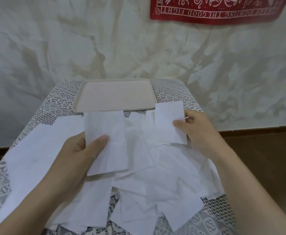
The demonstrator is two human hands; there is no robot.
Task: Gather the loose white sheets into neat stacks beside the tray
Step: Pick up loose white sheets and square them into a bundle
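A pale beige rectangular tray [116,94] lies at the far middle of the desk [186,99], which is covered by a white lace cloth [54,106]. Just in front of the tray's near edge, the left hand [77,153] holds a rectangular white paper sheet [108,126]. Its grip is closed on the sheet, thumb flat on the upper face and fingers hidden beneath, and the sheet's top edge reaches the tray's near rim. In front of the tray's near right corner, the right hand [199,129] pinches a second white sheet [167,116] by its right edge, thumb on top, grip closed on it. The loose white sheets [164,167] lie scattered and overlapping in front of the tray, beneath both hands. Above and right of the tray, a red printed cloth [220,12] hangs on the pale wall [122,39]
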